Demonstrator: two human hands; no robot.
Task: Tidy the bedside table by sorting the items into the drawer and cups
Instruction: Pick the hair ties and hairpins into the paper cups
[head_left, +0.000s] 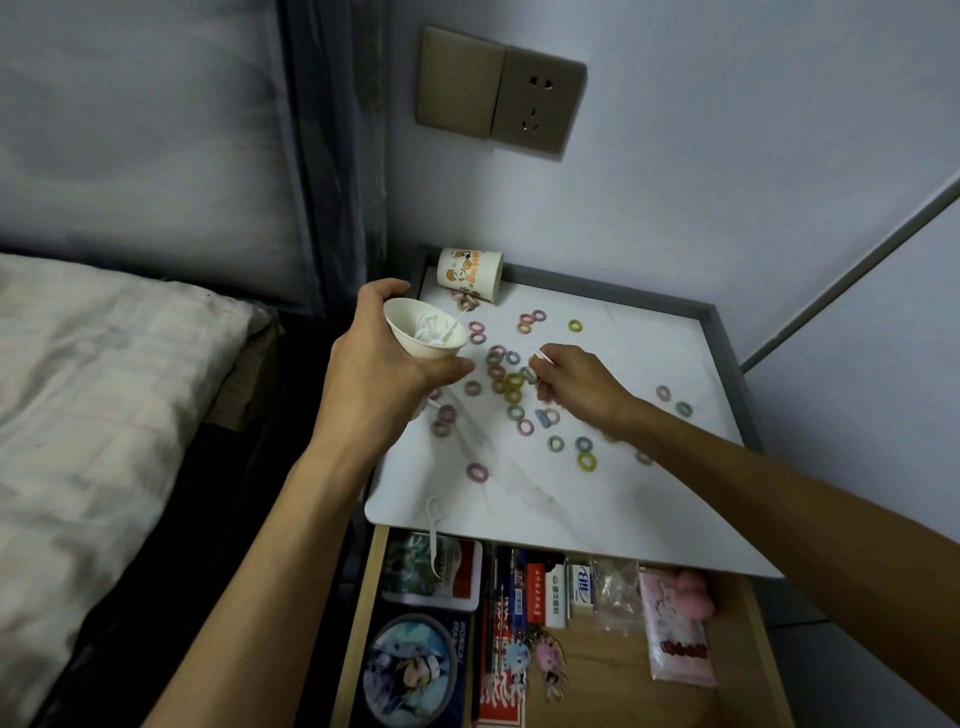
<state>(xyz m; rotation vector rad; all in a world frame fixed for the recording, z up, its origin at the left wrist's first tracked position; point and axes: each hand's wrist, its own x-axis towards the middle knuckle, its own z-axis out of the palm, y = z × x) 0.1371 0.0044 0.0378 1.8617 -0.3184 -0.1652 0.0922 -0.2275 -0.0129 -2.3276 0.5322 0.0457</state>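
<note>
Head view: sorting is judged part done. A cup (423, 338) holding picks (431, 332) is enclosed in the left hand (379, 379) grip above the counter (649, 509). One pick (543, 356) is pinched in the right hand (576, 384) grip. Rings (514, 382) lie scattered beside a tipped cup (470, 273). The drawer (613, 675) stands open. The right fingertips are hidden.

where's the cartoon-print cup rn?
Head view: the cartoon-print cup is at the back-left corner of the tabletop, just beyond the white cup held in the left hand.

tilted white cup (410, 345) of floss picks (432, 328) above scattered pastel hair rings (512, 388)
</note>
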